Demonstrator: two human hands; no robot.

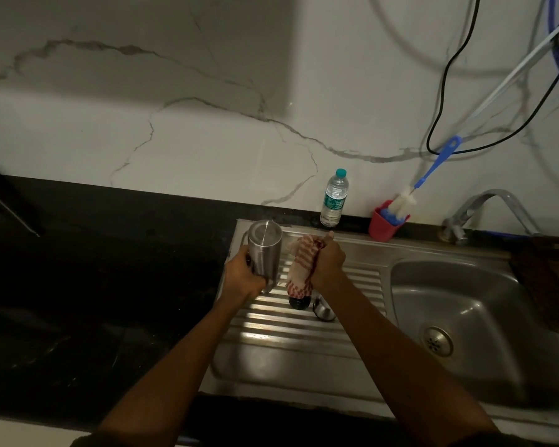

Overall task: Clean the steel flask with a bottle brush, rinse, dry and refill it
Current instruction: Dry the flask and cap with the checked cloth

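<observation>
The left hand (244,275) grips the upturned flask (264,250) low on its body above the draining board (304,333); smooth, possibly wet steel looks slippery. The right hand (328,259) clutches a soft cloth (300,266).

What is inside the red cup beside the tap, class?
The red cup holds the bottle brush, bristles down and blue handle leaning out, plus something blue. The cup's bottom is hidden by its wall.
</observation>
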